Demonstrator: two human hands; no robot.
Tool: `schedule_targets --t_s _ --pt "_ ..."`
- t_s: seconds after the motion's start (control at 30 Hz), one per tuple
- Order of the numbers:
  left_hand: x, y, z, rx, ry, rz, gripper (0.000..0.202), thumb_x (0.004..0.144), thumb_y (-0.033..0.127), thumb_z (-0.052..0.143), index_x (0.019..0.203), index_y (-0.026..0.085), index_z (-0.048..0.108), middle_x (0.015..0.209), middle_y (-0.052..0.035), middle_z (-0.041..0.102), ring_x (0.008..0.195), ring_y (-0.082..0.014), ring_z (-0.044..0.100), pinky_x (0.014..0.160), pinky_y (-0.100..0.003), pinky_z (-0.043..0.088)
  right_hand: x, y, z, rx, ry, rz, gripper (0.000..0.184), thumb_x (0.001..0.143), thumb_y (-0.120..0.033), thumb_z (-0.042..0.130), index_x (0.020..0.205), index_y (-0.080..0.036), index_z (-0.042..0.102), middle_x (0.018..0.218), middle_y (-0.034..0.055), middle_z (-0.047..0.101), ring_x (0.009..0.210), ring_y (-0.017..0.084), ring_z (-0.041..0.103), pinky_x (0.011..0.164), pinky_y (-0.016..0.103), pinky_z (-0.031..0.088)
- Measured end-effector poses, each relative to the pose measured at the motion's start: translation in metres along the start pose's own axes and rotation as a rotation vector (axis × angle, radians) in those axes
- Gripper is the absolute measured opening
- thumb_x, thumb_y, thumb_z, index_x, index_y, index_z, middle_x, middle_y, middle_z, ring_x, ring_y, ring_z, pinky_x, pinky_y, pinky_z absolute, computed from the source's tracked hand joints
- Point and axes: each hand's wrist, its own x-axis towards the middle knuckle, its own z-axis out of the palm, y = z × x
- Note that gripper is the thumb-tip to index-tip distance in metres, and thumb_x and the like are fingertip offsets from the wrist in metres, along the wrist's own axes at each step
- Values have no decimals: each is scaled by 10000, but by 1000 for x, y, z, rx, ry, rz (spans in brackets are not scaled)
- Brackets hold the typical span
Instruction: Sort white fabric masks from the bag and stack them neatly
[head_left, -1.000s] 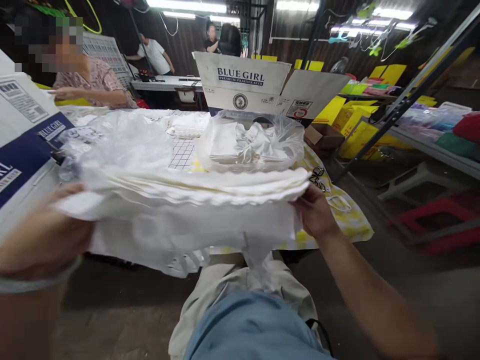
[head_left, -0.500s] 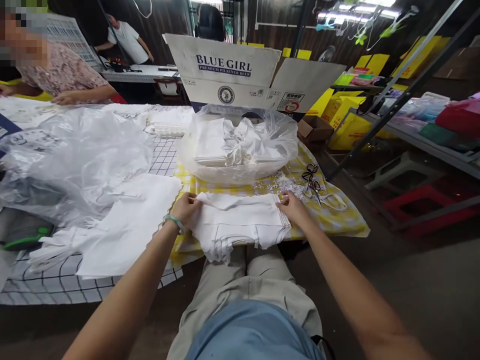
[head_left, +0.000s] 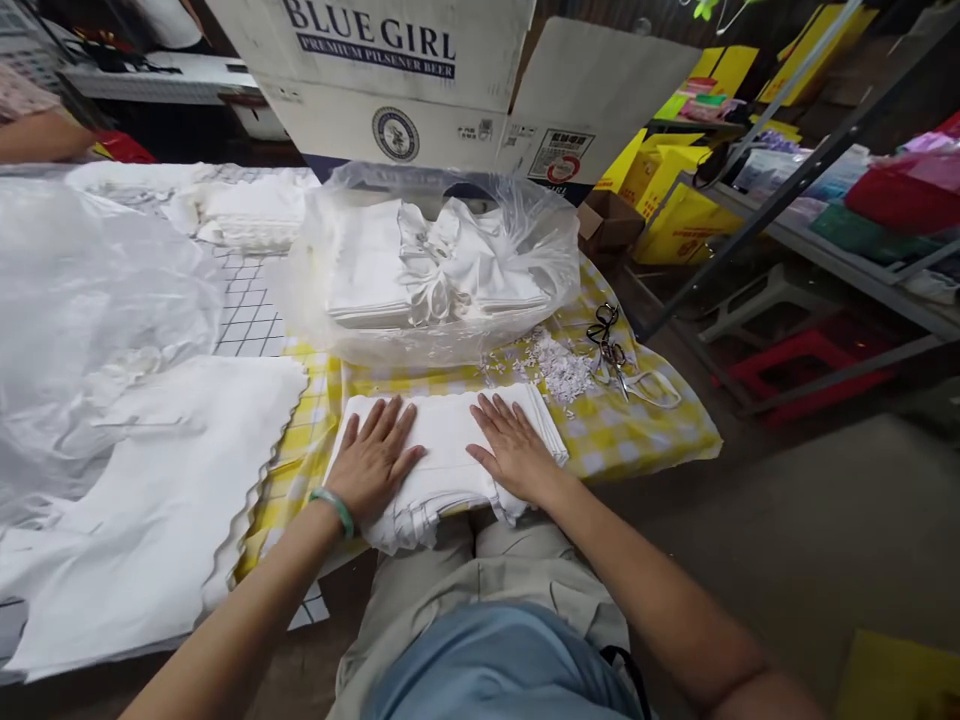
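Observation:
A stack of white cloth pieces (head_left: 450,430) lies at the table's near edge, its lower part hanging over my lap. My left hand (head_left: 373,460) rests flat on the stack's left side, fingers spread. On the right side my right hand (head_left: 514,447) also lies palm down with its fingers apart. Just behind the stack, a clear plastic bag (head_left: 420,345) holds more folded white cloth (head_left: 367,260) with gathered ties. Larger white cloth pieces (head_left: 172,480) with a scalloped edge spread out to the left.
Scissors (head_left: 611,350) and a heap of white scraps (head_left: 562,370) lie right on the yellow checked tablecloth (head_left: 645,440). A large beer carton (head_left: 450,100) stands behind the bag. A metal shelf (head_left: 840,240) is at right. Another person's arm (head_left: 45,135) shows at far left.
Both hands have let go of the stack's top corners and now press flat on it. The cloth lies smoother. The view has moved closer and tipped down.

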Motion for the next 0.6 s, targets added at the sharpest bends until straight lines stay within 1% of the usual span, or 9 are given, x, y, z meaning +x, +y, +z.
schedule_targets --t_s 0.03,0.1,0.17,0.23,0.3,0.33,0.4,0.5,0.6 --pt "-3 -5 -1 -31 43 -2 598 923 505 361 1447 218 349 1533 -87 309 1418 -311 235 1135 -549 198 -3 7 -3 12 57 21 573 944 -439 411 1425 -129 380 1494 108 379 1394 258 293 1150 453 234" --pt "-10 -18 -5 -105 194 -83 604 904 505 394 1400 161 410 1475 -140 387 1374 -309 322 1111 -496 284 -10 22 -10 12 225 155 472 933 -380 448 1326 -123 492 1342 129 539 1263 249 441 1077 411 339" --pt "-15 -31 -12 -174 317 -281 621 865 525 441 1334 119 469 1319 -181 518 1238 -308 476 1027 -452 393 -15 36 -17 -15 362 327 353 907 -354 501 1164 -133 601 1134 127 632 1087 248 531 970 387 412" --pt "-17 -42 -20 -236 289 -499 626 808 559 494 1252 119 532 1090 -150 618 1005 -285 596 896 -420 472 -16 45 -20 -47 386 414 298 871 -386 561 1035 -152 647 1006 110 644 976 248 548 888 378 430" --pt "-16 -48 -28 -304 165 -618 588 755 575 544 1146 138 591 908 -91 633 819 -244 611 783 -375 494 -13 49 -20 -85 356 431 320 836 -444 602 981 -164 659 962 99 640 933 251 546 838 370 423" --pt "-14 -49 -32 -331 117 -639 551 735 569 567 1090 151 610 853 -68 626 776 -229 603 752 -358 490 -11 50 -19 -110 347 437 337 825 -468 610 970 -168 660 954 96 637 923 253 543 820 368 415" --pt "-11 -47 -37 -353 88 -649 450 717 530 595 991 173 626 795 -43 612 760 -218 592 735 -342 477 -7 48 -15 -157 358 449 358 812 -495 615 961 -173 656 945 93 634 912 259 536 790 365 394" --pt "-5 -39 -39 -350 134 -641 320 712 458 601 890 192 615 802 -41 611 797 -218 586 756 -342 466 -1 45 -10 -168 404 439 327 803 -475 630 928 -174 640 929 86 632 897 260 530 761 357 372" --pt "1 -36 -36 -379 179 -605 363 703 443 604 954 180 610 902 -64 620 850 -225 581 779 -351 467 3 37 -10 -146 417 385 192 802 -371 648 862 -191 615 921 72 634 904 264 525 779 367 360"
